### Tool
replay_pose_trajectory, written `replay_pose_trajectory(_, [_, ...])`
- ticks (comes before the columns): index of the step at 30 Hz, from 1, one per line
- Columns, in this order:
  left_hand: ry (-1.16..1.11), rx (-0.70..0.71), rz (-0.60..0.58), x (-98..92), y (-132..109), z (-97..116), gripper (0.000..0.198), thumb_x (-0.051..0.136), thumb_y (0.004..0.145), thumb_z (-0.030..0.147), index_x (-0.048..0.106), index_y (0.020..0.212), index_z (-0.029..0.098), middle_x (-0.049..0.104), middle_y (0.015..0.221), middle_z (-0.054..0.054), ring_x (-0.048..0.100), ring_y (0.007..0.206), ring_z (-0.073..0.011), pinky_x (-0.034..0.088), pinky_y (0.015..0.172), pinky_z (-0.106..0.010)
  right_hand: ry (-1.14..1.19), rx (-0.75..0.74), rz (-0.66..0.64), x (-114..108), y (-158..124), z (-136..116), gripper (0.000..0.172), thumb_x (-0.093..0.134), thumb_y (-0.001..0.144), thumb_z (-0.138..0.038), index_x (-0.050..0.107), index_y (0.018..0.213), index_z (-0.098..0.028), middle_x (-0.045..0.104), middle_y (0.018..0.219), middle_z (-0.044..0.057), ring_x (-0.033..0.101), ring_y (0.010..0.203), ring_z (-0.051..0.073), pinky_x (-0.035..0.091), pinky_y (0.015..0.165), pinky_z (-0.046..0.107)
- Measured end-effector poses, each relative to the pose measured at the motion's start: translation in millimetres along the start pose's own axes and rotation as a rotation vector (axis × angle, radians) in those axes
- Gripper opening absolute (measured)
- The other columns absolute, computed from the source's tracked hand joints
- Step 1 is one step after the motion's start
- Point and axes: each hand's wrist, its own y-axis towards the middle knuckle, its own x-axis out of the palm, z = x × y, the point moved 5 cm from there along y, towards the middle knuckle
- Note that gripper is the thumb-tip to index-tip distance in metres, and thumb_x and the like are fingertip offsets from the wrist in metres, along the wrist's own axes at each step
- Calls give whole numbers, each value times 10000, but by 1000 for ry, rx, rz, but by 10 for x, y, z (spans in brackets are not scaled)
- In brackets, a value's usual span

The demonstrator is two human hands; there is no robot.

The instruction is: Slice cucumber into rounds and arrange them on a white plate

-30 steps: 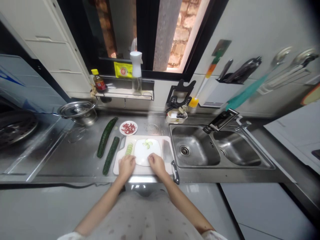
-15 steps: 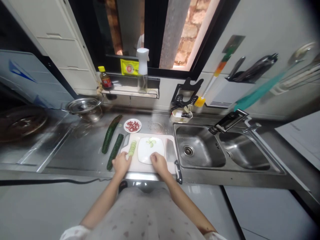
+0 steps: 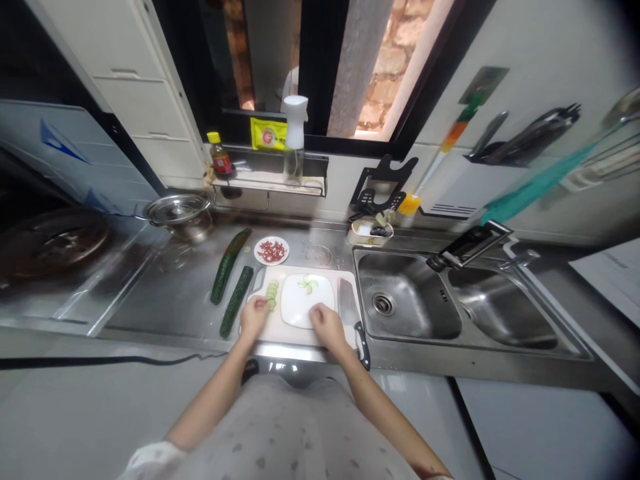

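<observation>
A white square plate (image 3: 300, 312) sits on a pale cutting board (image 3: 270, 333), with a small fan of cucumber slices (image 3: 309, 285) near its far side. Left of the plate runs a row of overlapping cucumber slices (image 3: 273, 288). My left hand (image 3: 254, 317) is closed at the near end of that row, fingertips pinched together; whatever is between them is too small to name. At the plate's near right edge my right hand (image 3: 327, 325) is closed with curled fingers, and their contents are hidden. A knife (image 3: 361, 340) with a black handle lies along the board's right side.
Two cucumbers (image 3: 236, 303) lie left of the board. Behind it stands a small dish of chopped red pieces (image 3: 272, 251). A double sink (image 3: 407, 293) adjoins on the right. A lidded steel pot (image 3: 183, 217) stands back left, below a shelf with bottles (image 3: 295, 140).
The camera view has shifted slightly, moving the scene rightward. My left hand's fingers have drawn together at the near end of the slice row. My right hand stays closed by the plate.
</observation>
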Motion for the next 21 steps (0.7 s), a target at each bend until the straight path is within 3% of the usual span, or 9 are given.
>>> replay_pose_trajectory(3, [-282, 3, -82, 17, 15, 181, 222, 680, 652, 299, 643, 802, 140, 691, 759, -42, 644, 714, -156, 487, 692, -258, 52, -14, 21, -78, 41, -114, 243, 460, 868, -327, 664, 864, -196, 641, 707, 12, 571, 671, 149, 367, 617, 219])
replay_pose_trajectory(7, [-410, 50, -197, 10, -56, 529, 281, 714, 628, 320, 675, 837, 136, 708, 797, -55, 650, 733, -160, 502, 715, -272, 137, -37, 46, -197, 125, -332, 242, 501, 854, -358, 667, 914, -194, 640, 723, 9, 570, 683, 148, 400, 644, 223])
replay_pose_trajectory(13, [-398, 122, -248, -7, -216, 924, 286, 715, 633, 356, 685, 823, 144, 708, 842, -64, 641, 770, -169, 502, 738, -282, 283, -226, 88, -311, 218, -651, 240, 547, 833, -323, 657, 995, -185, 670, 934, 48, 590, 830, 153, 444, 807, 265])
replay_pose_trajectory(21, [-375, 202, -283, 37, -333, 1068, 282, 727, 645, 363, 678, 821, 150, 682, 808, -43, 610, 761, -158, 469, 748, -272, 364, -240, 10, -297, 230, -714, 153, 523, 844, -290, 632, 814, -187, 660, 799, 16, 588, 762, 145, 446, 726, 252])
